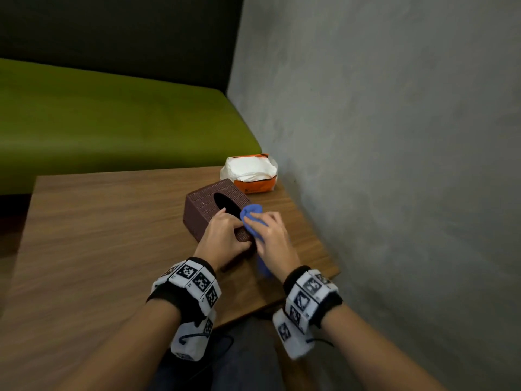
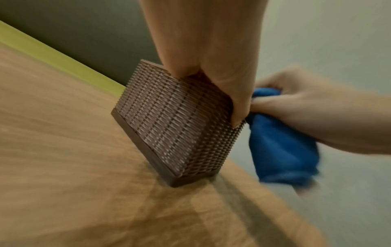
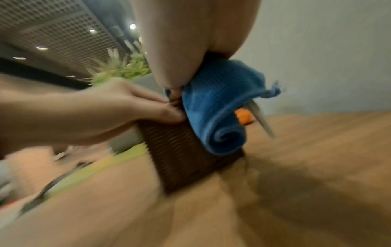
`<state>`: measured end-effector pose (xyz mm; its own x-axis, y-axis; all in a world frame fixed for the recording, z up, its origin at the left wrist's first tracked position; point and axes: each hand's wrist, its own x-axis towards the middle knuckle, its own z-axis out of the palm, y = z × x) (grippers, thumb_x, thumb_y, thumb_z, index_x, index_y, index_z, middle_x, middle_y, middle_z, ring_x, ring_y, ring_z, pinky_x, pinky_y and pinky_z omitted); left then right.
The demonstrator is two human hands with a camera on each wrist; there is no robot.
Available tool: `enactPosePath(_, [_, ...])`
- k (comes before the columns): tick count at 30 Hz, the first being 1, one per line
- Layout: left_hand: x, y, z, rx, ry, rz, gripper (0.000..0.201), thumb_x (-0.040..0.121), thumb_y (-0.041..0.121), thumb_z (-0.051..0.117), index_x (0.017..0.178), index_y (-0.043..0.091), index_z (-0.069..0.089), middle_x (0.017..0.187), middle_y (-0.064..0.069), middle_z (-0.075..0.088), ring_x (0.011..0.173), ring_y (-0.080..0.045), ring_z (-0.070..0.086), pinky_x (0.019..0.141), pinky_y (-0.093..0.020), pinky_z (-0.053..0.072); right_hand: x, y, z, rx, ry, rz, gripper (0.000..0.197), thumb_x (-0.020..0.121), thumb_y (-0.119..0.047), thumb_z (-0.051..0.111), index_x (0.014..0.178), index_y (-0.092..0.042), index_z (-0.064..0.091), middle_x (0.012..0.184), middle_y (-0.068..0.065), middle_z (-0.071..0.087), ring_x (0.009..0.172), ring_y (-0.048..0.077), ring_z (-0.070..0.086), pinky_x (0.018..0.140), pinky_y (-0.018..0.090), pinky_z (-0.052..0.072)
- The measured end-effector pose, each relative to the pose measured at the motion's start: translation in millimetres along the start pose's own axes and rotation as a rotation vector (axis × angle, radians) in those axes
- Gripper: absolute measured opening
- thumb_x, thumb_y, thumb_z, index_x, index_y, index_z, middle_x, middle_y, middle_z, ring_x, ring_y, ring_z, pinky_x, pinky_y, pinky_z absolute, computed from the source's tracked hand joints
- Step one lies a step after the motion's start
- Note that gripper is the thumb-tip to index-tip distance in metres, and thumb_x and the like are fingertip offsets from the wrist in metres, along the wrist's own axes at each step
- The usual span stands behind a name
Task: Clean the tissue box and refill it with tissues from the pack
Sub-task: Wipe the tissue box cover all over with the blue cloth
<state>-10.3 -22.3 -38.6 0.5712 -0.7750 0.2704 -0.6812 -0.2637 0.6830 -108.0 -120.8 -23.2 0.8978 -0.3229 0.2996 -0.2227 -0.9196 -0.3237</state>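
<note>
A brown woven tissue box (image 1: 207, 208) with a dark oval slot on top stands near the table's right edge. My left hand (image 1: 225, 235) grips its near end, thumb and fingers curled over the top corner (image 2: 203, 80). My right hand (image 1: 272, 235) holds a bunched blue cloth (image 1: 251, 218) against the box's right side; in the right wrist view the cloth (image 3: 213, 108) hangs rolled over the box (image 3: 186, 160). The orange tissue pack (image 1: 251, 176), open with white tissues showing, lies behind the box by the wall.
The wooden table (image 1: 98, 235) stretches out to the left of the box. A grey wall (image 1: 394, 136) runs close along the table's right side. A green bench seat (image 1: 112, 122) sits beyond the far edge.
</note>
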Motion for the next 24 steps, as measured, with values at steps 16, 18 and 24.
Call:
enactPosePath(16, [-3,1,1,0.028,-0.035,-0.028,0.048,0.072,0.023,0.075,0.115,0.004,0.065,0.115,-0.013,0.069,0.113,-0.023,0.059,0.113,-0.025,0.022,-2,18,-10,-0.089,-0.04,-0.008,0.045,0.075,0.013,0.056,0.116,-0.005,0.062,0.114,0.016,0.064,0.099,0.037,0.052,0.09,0.048,0.049])
enactPosePath(18, [-3,0,0,0.037,-0.041,-0.016,0.047,0.071,0.02,0.075,0.113,0.002,0.065,0.114,-0.014,0.069,0.112,-0.024,0.059,0.112,-0.024,0.023,12,4,0,-0.068,-0.014,0.091,0.043,0.08,0.009,0.052,0.119,-0.007,0.06,0.119,0.014,0.062,0.104,0.036,0.048,0.093,0.05,0.045])
enactPosePath(24, [-3,-8,-17,0.051,-0.209,0.103,0.042,0.073,0.023,0.074,0.114,0.013,0.066,0.113,-0.01,0.069,0.113,-0.022,0.058,0.118,-0.035,0.023,-27,1,-8,-0.045,-0.047,-0.045,0.043,0.077,0.007,0.059,0.118,-0.006,0.061,0.114,0.013,0.064,0.098,0.032,0.052,0.089,0.04,0.048])
